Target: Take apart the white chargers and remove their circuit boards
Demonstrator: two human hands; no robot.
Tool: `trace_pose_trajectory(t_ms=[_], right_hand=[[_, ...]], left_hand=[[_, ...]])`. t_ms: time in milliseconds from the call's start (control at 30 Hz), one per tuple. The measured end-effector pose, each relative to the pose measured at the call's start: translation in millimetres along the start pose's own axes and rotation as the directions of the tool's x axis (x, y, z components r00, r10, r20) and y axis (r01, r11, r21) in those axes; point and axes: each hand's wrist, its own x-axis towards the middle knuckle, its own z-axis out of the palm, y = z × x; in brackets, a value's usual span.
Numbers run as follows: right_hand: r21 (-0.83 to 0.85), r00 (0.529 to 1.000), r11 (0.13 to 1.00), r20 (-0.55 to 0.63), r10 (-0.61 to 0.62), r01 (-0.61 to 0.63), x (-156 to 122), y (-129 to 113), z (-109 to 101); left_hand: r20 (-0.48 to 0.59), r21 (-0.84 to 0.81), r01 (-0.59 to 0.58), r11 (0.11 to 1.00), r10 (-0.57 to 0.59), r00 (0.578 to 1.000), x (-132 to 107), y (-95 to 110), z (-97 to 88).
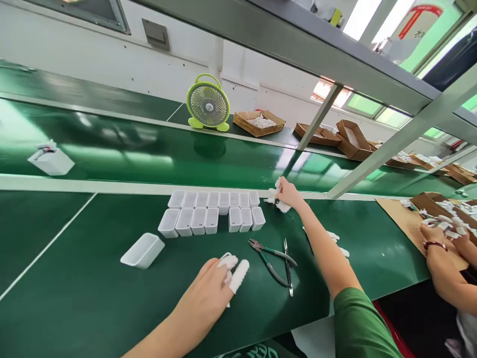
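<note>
My right hand (286,195) reaches far forward to the edge of the green bench and is closed on a small white plastic part (278,198). My left hand (212,291) rests on the green mat near me, fingers curled, with white finger cots on two fingertips; what lies under it is hidden. Two rows of several white rectangular shells (214,211) stand between the hands. One more white shell (143,250) lies on its side to the left. Green-handled cutters (270,258) and tweezers (288,266) lie just right of my left hand.
A green conveyor belt (149,154) runs behind the bench, carrying a white box (51,159). A lime desk fan (208,103) and cardboard boxes (259,123) stand beyond. Another person's hands (443,238) work over cardboard at the right. A slanted metal post (395,144) crosses overhead.
</note>
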Motion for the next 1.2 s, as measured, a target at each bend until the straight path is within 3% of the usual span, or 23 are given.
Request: trace_pose_trajectory(t_ms=[67, 167, 233, 300, 367, 433, 500, 533, 567, 600, 667, 700, 800, 867, 967, 1067, 1200], right_hand=[[-0.046, 1.000, 0.999, 0.008, 0.025, -0.025, -12, -2, 2], [-0.132, 0.995, 0.988, 0.045, 0.087, -0.081, -27, -3, -1], [-0.166, 0.988, 0.980, 0.093, 0.127, -0.110, -32, -5, 1], [-0.168, 0.983, 0.977, 0.106, 0.147, -0.128, -34, -10, 5], [-0.140, 0.986, 0.981, 0.077, 0.149, -0.138, -37, -14, 6], [-0.109, 0.988, 0.983, 0.034, 0.151, -0.147, -44, -15, 0], [0.034, 0.989, 0.990, -0.062, 0.136, -0.134, -55, -12, -9], [0.206, 0.983, 0.974, -0.135, 0.125, -0.096, -63, -10, -14], [0.440, 0.969, 0.898, -0.205, 0.137, -0.034, -72, -8, -17], [0.670, 0.953, 0.742, -0.248, 0.172, 0.040, -82, -6, -19], [0.928, 0.946, 0.354, -0.209, 0.247, 0.113, -101, -7, -14], [0.975, 0.957, 0.215, -0.119, 0.263, 0.062, -111, -9, -9], [0.982, 0.939, -0.041, 0.188, 0.289, -0.184, -134, -21, 10], [0.947, 0.908, -0.180, 0.307, 0.283, -0.264, -148, -32, 19], [0.951, 0.933, -0.196, 0.279, 0.225, -0.237, -171, -49, 23], [0.974, 0.979, -0.122, 0.197, 0.050, -0.190, -197, -64, 24], [0.977, 0.976, -0.089, 0.180, -0.122, -0.192, -218, -78, 33]], left_hand=[[-0.010, -0.081, -0.048, 0.996, 0.047, 0.999, -1, 9, 8.2], [-0.004, -0.148, 0.158, 0.976, -0.160, 0.987, 3, 12, 11.8], [0.087, -0.220, 0.370, 0.903, -0.360, 0.929, 6, 9, 12.1], [0.257, -0.286, 0.540, 0.791, -0.480, 0.839, 9, 6, 11.6], [0.396, -0.318, 0.636, 0.703, -0.511, 0.763, 12, 3, 9.0], [0.466, -0.334, 0.684, 0.649, -0.517, 0.718, 14, 2, 2.9], [0.523, -0.343, 0.730, 0.591, -0.525, 0.671, 16, 1, -5.8], [0.554, -0.350, 0.755, 0.554, -0.527, 0.644, 16, 1, -10.0], [0.585, -0.361, 0.776, 0.516, -0.523, 0.620, 15, 1, -13.4], [0.614, -0.380, 0.790, 0.481, -0.508, 0.604, 14, 2, -15.6], [0.657, -0.441, 0.787, 0.431, -0.442, 0.610, 9, 5, -15.5], [0.668, -0.473, 0.773, 0.423, -0.400, 0.627, 7, 7, -13.4], [0.633, -0.521, 0.695, 0.495, -0.321, 0.704, 2, 14, -2.3], [0.569, -0.515, 0.620, 0.593, -0.305, 0.764, 1, 18, 4.7], [0.451, -0.512, 0.535, 0.672, -0.320, 0.833, 4, 20, 10.6], [0.334, -0.558, 0.531, 0.638, -0.413, 0.847, 8, 21, 12.2], [0.230, -0.677, 0.454, 0.579, -0.420, 0.878, 13, 25, 11.4]])
